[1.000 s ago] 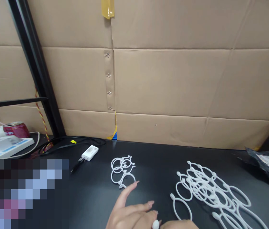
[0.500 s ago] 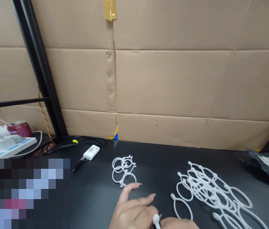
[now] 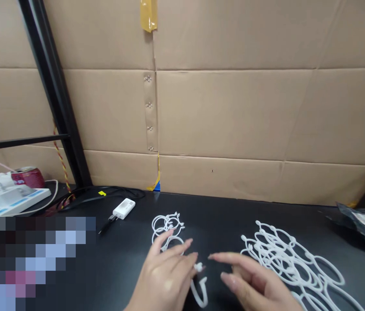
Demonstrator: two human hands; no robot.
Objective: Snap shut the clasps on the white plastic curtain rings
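Low in the head view, my left hand [image 3: 166,272] pinches a white rubbery cable tie [image 3: 201,296] with a knob on its end. The tie curves down in an unclosed bend below my fingertips. My right hand [image 3: 256,280] is just to the right, index finger stretched out and thumb apart, with nothing visible between them. A small group of white looped ties [image 3: 160,217] lies just beyond my left fingers, which partly cover it. The larger pile of white looped ties [image 3: 286,255] spreads out behind and beside my right hand.
On the black table [image 3: 208,216] lies a white charger plug [image 3: 124,208] with a black lead. A power strip [image 3: 36,198] and red can [image 3: 29,177] stand far left. A dark plastic bag [image 3: 363,220] is at right. Cardboard [image 3: 218,116] walls the back.
My right hand has come up into view and moved away from the left, its fingers now apart. My left hand has shifted left and up slightly, still gripping the tie.
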